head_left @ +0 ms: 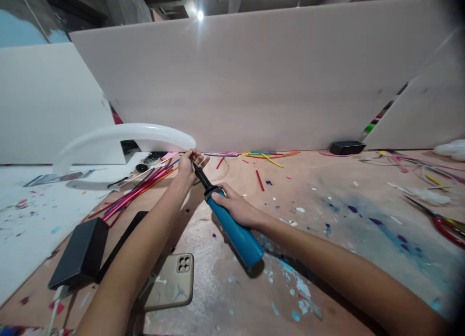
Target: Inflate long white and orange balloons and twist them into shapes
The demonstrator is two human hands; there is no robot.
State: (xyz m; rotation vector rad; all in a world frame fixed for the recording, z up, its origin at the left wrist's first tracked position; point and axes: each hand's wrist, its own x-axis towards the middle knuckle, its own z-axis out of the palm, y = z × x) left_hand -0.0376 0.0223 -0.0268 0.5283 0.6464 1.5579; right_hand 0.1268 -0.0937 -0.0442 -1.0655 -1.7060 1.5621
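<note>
My right hand (236, 205) is wrapped around the upper end of a blue hand pump (236, 232) with a black nozzle that points up and left. My left hand (188, 165) pinches the neck of a long white inflated balloon (123, 135) at the nozzle tip. The balloon arcs away to the left above the table. Both forearms reach in from the bottom of the view.
Several thin uninflated balloons (138, 190) in many colours lie left of my left hand, and more lie along the back board (254, 154). A phone (172, 282) and a black box (82, 253) sit near left. Red-handled scissors (445, 224) lie at right. Another black box (347, 147) stands by the board.
</note>
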